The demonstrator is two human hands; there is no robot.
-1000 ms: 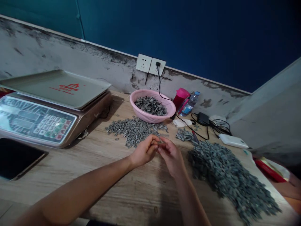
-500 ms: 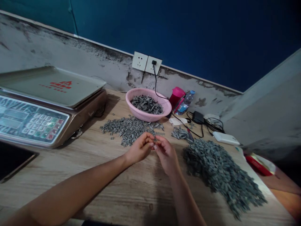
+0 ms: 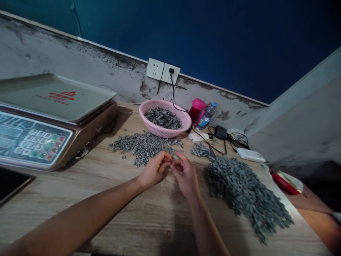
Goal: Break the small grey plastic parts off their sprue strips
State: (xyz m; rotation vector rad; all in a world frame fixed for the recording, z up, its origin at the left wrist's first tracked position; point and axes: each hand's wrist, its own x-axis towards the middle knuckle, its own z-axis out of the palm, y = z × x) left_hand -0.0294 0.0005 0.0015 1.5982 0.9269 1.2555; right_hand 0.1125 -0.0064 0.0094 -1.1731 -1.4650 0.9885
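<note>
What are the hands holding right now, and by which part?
The left hand and right hand meet near the fingertips; whether they pinch anything there is too small to tell.

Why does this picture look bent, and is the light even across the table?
In the head view, the wide lens tilts the wall's top edge and stretches the digital scale; light on the wooden table is soft, with a shadow beside the right forearm.

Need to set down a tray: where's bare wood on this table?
Bare wood lies between the scale and your left forearm; another patch lies between your right forearm and the large grey heap. It's crowded at the back right, around the water bottle, adapter and cables.
</note>
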